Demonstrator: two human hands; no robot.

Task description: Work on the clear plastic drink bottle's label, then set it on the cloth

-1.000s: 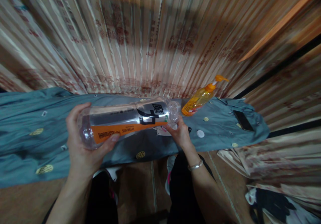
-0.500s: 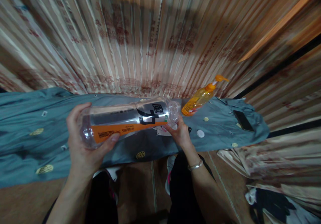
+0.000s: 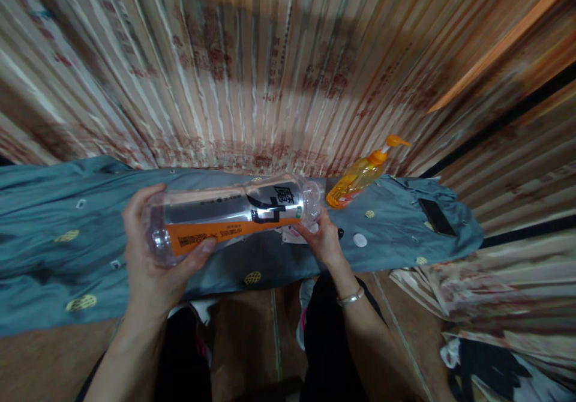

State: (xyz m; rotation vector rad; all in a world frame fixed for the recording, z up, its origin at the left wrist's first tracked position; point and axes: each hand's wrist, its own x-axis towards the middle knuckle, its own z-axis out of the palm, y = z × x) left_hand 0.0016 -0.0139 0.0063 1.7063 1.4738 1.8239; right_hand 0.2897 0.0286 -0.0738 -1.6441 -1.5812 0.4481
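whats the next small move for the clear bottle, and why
Probably ease the clear bottle slightly leftward: it is held sideways, the left hand near its base and the right hand at its neck, and that neck appears close to the pump bottle in this view.

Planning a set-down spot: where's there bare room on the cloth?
Bare cloth left of the left hand; also between white disc and phone. Crowded around the right hand: neck of the clear bottle, paper, pump bottle.

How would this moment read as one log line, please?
left hand: grips base of clear bottle | right hand: at its neck | pump bottle, phone: on cloth
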